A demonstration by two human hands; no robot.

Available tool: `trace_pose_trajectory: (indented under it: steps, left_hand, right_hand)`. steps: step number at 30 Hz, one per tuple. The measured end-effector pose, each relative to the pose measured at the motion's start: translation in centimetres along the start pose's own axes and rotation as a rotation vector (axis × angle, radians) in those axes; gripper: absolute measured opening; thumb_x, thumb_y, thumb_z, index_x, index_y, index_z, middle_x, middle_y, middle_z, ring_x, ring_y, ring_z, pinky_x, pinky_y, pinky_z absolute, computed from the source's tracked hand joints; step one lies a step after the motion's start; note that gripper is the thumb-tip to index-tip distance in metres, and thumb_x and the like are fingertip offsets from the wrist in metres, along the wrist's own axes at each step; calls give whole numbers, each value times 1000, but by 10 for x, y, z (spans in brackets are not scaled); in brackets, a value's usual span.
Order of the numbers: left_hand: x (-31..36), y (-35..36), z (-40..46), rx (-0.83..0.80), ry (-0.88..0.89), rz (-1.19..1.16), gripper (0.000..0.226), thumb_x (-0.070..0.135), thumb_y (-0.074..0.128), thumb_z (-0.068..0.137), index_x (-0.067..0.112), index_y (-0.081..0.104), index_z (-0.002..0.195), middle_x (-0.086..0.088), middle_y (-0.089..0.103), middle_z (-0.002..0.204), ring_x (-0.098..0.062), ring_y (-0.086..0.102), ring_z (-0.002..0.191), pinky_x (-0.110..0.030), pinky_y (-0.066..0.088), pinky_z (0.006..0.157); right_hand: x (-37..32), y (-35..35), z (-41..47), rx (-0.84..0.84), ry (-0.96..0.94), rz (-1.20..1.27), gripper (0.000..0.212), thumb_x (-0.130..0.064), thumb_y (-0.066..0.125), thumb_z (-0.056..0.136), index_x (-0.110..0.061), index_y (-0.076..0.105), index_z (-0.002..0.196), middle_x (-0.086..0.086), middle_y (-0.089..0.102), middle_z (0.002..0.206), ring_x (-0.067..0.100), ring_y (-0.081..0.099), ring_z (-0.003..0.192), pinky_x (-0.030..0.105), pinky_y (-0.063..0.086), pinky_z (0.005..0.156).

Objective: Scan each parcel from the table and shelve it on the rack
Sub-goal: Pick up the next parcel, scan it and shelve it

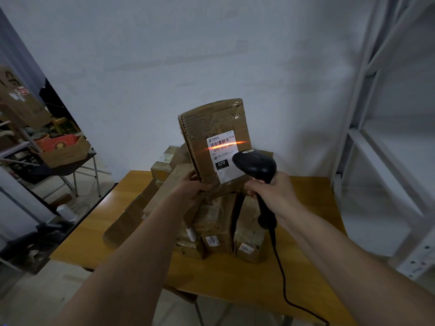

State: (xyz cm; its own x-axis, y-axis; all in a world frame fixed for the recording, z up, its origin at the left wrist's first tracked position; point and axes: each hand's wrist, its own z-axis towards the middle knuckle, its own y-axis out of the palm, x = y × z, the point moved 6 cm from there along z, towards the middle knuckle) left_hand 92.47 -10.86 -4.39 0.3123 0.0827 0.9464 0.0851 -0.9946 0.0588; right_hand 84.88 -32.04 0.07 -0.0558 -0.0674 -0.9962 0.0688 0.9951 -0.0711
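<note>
My left hand (193, 187) grips the lower left corner of a flat brown cardboard parcel (204, 128) and holds it upright above the table. A white shipping label (222, 158) marked 070 faces me. My right hand (275, 191) holds a black corded barcode scanner (255, 164) just right of the label. An orange scan line (226, 145) lies across the label's barcode. Below, several brown parcels (211, 231) are piled on the wooden table (313, 243).
A white metal rack (386, 142) stands at the right, right beside the table's edge. The scanner's black cable (282, 278) hangs down over the table's front. At the left, a folding table holds an open cardboard box (63, 151).
</note>
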Motion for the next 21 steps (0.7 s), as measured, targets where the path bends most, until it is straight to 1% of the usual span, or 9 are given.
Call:
trace_pose_trajectory:
  steps: [3,6,8,10,12,14,16,18,21]
  left_hand:
    - [-1,3,0,-10,-6,-11,66,-24,57,79,8,48,136,-11,60,125,-23,61,95,-31,53,73]
    - [-4,6,0,-16,-16,-40,63,-25,56,79,8,50,132,-5,62,109,-16,62,82,-24,54,57]
    - [-8,7,1,-18,-23,-52,64,-25,56,78,9,49,132,-7,61,115,-15,62,81,-23,54,54]
    - [-13,7,4,-24,-30,-54,68,-26,57,77,8,46,136,-10,60,123,-16,63,82,-25,54,55]
    - [-17,8,8,-37,-46,-48,73,-25,58,77,8,44,140,-9,61,117,-17,63,84,-27,56,56]
    - [-20,10,10,-56,-55,-34,76,-25,59,76,8,41,142,-6,61,112,-16,63,85,-25,56,53]
    - [-22,9,15,-83,-50,-26,78,-25,60,75,7,39,143,-9,59,121,-17,63,86,-25,57,54]
    - [-26,8,23,-109,-50,-34,79,-26,60,74,5,39,144,-12,57,128,-24,64,95,-31,60,64]
    - [-35,10,34,-156,-54,-27,79,-27,61,72,4,42,142,-17,58,129,-31,63,103,-40,58,76]
  right_hand:
    - [1,-1,0,-9,-1,16,13,-2,65,84,-13,65,78,11,65,78,20,64,79,28,50,73]
    - [1,-1,1,-10,-5,20,13,-2,65,84,-13,65,78,13,66,81,20,64,80,26,49,72]
    - [2,-2,3,-6,3,16,13,-3,65,84,-15,65,78,15,67,84,21,64,81,27,50,72]
    - [3,-2,4,-3,4,-1,12,-2,65,84,-13,66,80,19,68,88,22,65,82,29,51,73]
    - [4,-2,5,1,-2,-9,11,-1,65,84,-12,67,82,20,68,88,24,66,84,32,53,76]
    - [6,-1,5,3,-5,0,16,0,65,84,-16,67,80,11,68,82,20,66,82,23,53,69]
    - [9,1,4,20,0,-6,21,-1,65,84,-21,64,78,2,66,78,12,64,78,7,47,54]
    - [13,2,4,60,9,-17,22,-2,66,84,-23,63,80,0,66,80,9,62,78,5,43,50]
    - [21,2,1,131,23,-18,21,-4,67,83,-24,63,84,-1,66,86,8,61,82,12,43,58]
